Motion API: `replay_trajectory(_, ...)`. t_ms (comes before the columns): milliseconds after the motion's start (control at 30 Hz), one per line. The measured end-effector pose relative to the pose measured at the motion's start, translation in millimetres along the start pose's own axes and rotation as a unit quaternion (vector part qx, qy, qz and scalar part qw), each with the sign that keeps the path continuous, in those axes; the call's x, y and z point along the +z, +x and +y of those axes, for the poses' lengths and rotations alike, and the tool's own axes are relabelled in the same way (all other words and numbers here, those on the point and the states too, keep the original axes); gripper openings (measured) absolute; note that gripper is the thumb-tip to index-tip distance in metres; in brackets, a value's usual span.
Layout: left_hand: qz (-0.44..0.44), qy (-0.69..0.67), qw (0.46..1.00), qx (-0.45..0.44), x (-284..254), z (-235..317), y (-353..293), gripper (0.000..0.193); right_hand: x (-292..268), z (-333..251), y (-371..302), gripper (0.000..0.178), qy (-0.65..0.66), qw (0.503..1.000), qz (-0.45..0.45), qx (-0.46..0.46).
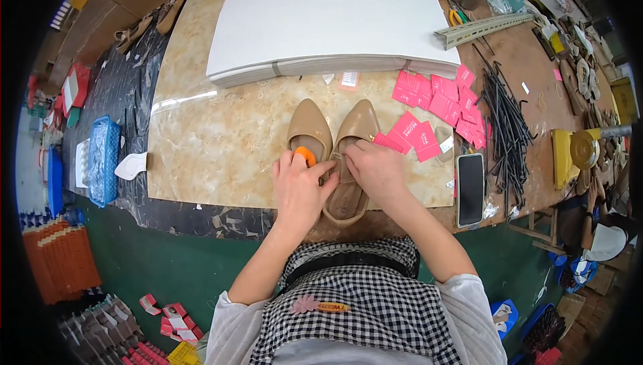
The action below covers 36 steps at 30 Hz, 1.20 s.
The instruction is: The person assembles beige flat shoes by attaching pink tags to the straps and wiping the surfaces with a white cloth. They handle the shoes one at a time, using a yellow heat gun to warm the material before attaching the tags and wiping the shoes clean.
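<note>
Two beige pointed-toe shoes lie side by side before me, toes pointing away: the left shoe [309, 121] and the right shoe [360, 120]. My left hand [298, 187] is over the left shoe, with a small orange object [306, 156] among its curled fingers; most of that object is hidden. Its thumb and forefinger reach toward the right shoe's inner edge. There my right hand [376, 172] is closed in a pinch over the right shoe's opening; what lies between its fingertips is too small to tell. A pink tag [386, 141] shows beside that hand's knuckles.
Behind the shoes lies a stack of white sheets [328, 23]. Several pink cards [445, 100] are scattered to the right, near a phone [469, 189] and a heap of black ties [504, 124]. A blue basket [103, 161] stands left; a metal angle bar [485, 30] lies far right.
</note>
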State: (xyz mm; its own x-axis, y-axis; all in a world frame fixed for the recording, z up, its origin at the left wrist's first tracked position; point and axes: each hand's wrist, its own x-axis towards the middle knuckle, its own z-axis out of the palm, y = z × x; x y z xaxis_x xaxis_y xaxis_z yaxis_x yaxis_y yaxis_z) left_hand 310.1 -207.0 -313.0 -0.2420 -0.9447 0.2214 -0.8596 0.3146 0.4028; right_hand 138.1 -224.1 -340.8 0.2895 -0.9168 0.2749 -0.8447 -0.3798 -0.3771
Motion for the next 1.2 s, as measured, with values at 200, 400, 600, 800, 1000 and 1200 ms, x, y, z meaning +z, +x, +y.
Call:
replay_trajectory(200,0.008,0.012,1.0,-0.002,1,0,1,0.02,-4,7,-1,0.005,0.096,0.995,0.011,-0.007)
replay_trajectory(400,0.001,0.005,1.0,-0.008,2,2,2,0.024,1,7,-4,0.007,0.072,0.997,0.008,0.015)
replay_trajectory(600,0.002,0.004,1.0,-0.004,4,-2,0,0.024,10,-1,-6,0.008,0.005,1.0,0.009,-0.008)
replay_trajectory(800,-0.016,0.023,0.999,0.022,6,4,12,0.019,6,11,-5,0.008,0.129,0.992,0.009,0.013)
replay_trajectory(1000,0.001,0.003,0.998,0.068,13,2,26,0.017,-3,10,-7,0.011,0.043,0.997,0.039,-0.042)
replay_trajectory(1200,-0.001,-0.193,0.981,-0.008,8,-4,27,0.009,-61,-2,10,0.009,0.139,0.989,0.039,-0.029)
